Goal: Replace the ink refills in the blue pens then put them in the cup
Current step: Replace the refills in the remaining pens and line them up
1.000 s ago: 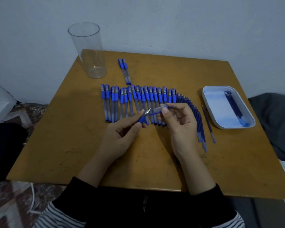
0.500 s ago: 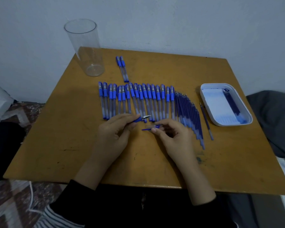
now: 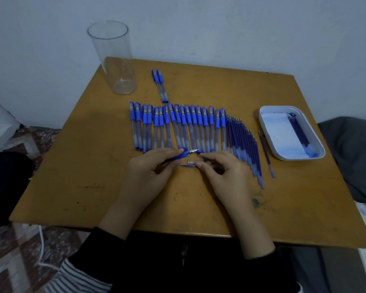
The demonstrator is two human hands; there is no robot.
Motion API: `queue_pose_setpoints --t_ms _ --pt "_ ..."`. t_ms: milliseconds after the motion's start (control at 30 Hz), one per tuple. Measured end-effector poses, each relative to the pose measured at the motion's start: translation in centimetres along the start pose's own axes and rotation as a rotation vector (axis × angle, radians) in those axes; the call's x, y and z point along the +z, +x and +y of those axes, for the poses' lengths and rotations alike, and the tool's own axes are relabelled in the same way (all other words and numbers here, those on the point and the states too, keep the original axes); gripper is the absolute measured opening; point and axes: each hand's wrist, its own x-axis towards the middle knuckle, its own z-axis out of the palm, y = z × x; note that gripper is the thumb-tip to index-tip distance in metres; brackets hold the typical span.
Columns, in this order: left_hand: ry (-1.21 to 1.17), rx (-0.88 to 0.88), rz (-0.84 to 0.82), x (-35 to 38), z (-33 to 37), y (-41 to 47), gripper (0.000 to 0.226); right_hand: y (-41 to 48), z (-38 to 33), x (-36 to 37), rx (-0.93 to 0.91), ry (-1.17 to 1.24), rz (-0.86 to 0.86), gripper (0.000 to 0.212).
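Pen (image 3: pixel 185 154), metal tip pointing right, sits low over the tabletop (image 3: pixel 89 166), pinched at its blue grip by the left hand (image 3: pixel 150 172). Right hand (image 3: pixel 222 172) pinches the clear cap (image 3: pixel 191 162) just beside. Prob. light, stiff, slick plastic, so hold at the grip, not the tip. Cup (image 3: pixel 116 60) at far-left corner.

a plain room in a home, it seems. a worn mustard-yellow wooden desk (image 3: pixel 93 166) stands against a bare pale painted wall (image 3: pixel 220 28). patterned brown-and-cream floor tiles (image 3: pixel 15 250) show below.
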Motion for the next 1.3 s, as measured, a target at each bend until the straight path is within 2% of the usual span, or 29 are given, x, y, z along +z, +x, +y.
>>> queue_pose_setpoints --t_ms 100,233,500,667,733,833,933,1100,1233,1300 --pt "-0.018 0.002 -0.012 0.01 -0.2 0.03 0.029 -0.17 -0.09 -0.36 0.031 0.133 -0.006 0.022" --pt "-0.043 0.007 -0.05 -0.01 -0.16 -0.01 0.03 -0.53 -0.71 -0.56 -0.037 0.302 0.018 0.026" --pt "-0.095 0.034 -0.1 0.05 -0.05 -0.16 0.028 -0.6 -0.34 -0.43 -0.122 0.24 -0.066 0.008" --pt "-0.133 0.007 -0.134 -0.04 -0.07 -0.09 0.03 -0.64 -0.45 -0.64 -0.201 0.276 -0.07 0.023" --pt "-0.138 0.002 -0.138 -0.06 -0.04 -0.1 0.03 -0.55 -0.39 -0.62 -0.244 0.301 -0.085 0.021" --pt "-0.136 -0.012 -0.126 -0.12 -0.08 -0.09 0.03 -0.49 -0.67 -0.57 -0.176 0.356 -0.095 0.011" --pt "-0.119 -0.014 -0.125 -0.18 -0.18 -0.08 0.03 -0.51 -0.5 -0.41 -0.113 0.296 -0.112 0.005" --pt "-0.138 -0.019 -0.113 -0.07 -0.11 -0.14 0.028 -0.74 -0.54 -0.58 -0.123 0.418 -0.132 0.02" --pt "-0.13 -0.015 -0.13 -0.1 0.01 -0.13 0.028 -0.64 -0.53 -0.45 -0.126 0.328 -0.124 0.007" --pt "-0.124 -0.011 -0.133 -0.11 0.07 -0.14 0.028 -0.65 -0.34 -0.52 -0.152 0.337 -0.131 0.013"
